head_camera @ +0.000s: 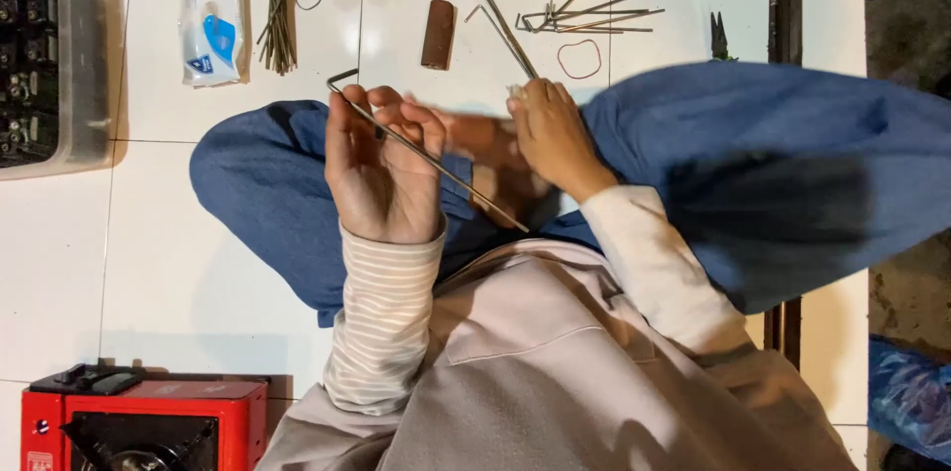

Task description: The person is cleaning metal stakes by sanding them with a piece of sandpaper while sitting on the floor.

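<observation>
I sit cross-legged on a white tiled floor in blue trousers (pixel 773 164). My left hand (pixel 381 169) grips a long thin metal rod (pixel 426 154) with a bent hooked end at its upper left; the rod slants down to the right across my lap. My right hand (pixel 550 129) is closed on a second metal rod (pixel 507 33), which points up and left toward the floor. The two hands are a short way apart over my legs.
On the floor ahead lie a bundle of rods (pixel 277 10), a fan of loose rods (pixel 594 15), a brown block (pixel 438 33), a rubber band (pixel 580 59), a wipes packet (pixel 211 23), pliers (pixel 719 35). A plastic bin (pixel 84 65) stands left, a red stove (pixel 144 421) near left.
</observation>
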